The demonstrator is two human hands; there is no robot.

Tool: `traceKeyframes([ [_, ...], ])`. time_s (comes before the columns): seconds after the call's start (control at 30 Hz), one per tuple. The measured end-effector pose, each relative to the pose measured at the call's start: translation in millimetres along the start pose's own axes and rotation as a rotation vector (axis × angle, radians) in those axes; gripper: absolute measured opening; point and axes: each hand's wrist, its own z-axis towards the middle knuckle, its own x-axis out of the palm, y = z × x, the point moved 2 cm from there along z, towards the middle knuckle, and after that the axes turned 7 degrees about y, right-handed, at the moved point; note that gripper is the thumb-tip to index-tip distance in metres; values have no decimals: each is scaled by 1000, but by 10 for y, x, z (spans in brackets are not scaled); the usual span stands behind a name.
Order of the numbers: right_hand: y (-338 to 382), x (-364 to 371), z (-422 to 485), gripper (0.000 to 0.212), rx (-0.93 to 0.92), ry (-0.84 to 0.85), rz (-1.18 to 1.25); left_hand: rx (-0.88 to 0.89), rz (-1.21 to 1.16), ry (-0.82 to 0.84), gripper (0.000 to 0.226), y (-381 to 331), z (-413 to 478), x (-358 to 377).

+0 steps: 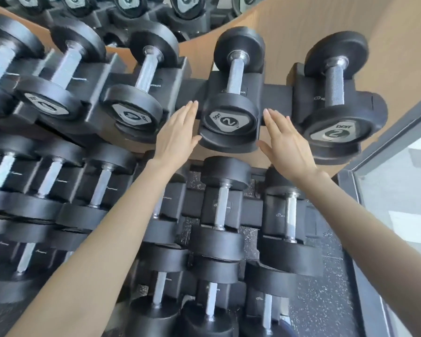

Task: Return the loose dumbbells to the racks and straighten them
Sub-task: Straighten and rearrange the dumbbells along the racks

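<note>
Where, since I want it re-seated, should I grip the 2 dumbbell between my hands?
Take the dumbbell by its knurled handle, from above, fingers wrapped across it: it lies bare between the heads, whose sides the cradle hugs.

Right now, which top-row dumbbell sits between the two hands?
The second dumbbell from the right end, its end cap marked 2: the left hand and right hand flank its near head. The rightmost dumbbell also reads 2.
</note>
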Motion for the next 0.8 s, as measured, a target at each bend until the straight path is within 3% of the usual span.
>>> traceKeyframes([
  [0.3, 271, -64, 258, 60, 216, -42, 10, 214, -233, 32, 69, 123, 346, 70],
  [0.43, 386, -126, 378, 57, 150, -75, -17, 200, -426, 61, 66, 73, 435, 143],
  [0.53, 445, -154, 455, 45, 216, -111, 32, 164, -639, 84, 58, 38, 442, 189],
  [0.67, 412, -51, 455, 36, 331, -135, 190, 233, -541, 58, 55, 45, 491, 76],
  [0.8, 375, 134, 403, 34, 440, -135, 536, 370, -286, 48, 75, 60, 568, -147],
])
